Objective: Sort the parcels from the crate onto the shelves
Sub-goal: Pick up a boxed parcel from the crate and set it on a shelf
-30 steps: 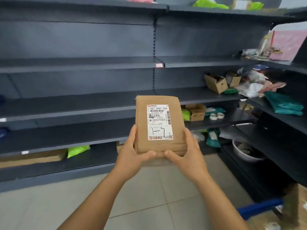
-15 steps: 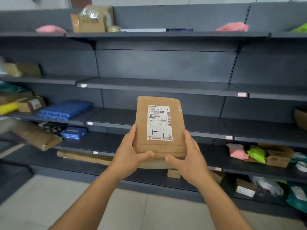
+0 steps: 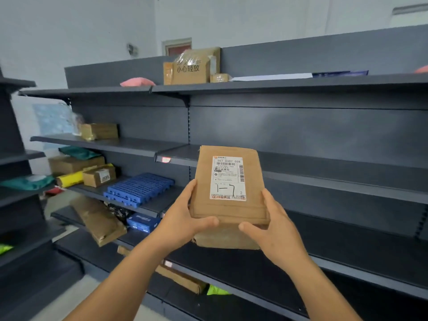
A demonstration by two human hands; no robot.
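From the head view, we hold the brown parcel [image 3: 229, 188] upright in front of us, label facing us, our left hand [image 3: 185, 218] and right hand [image 3: 275, 230] each gripping a lower corner with thumbs across the front edge. That grip is as it was a second ago; what has changed is what lies behind the parcel. Where the cluttered right-hand corner stood, the long dark shelves [image 3: 324, 179] now fill the frame, with the blue pallet [image 3: 139, 188] and a taped carton [image 3: 194, 67] on the top shelf. We judge that we are scanning for the slot matching the label's handwritten mark, with placement still ahead.
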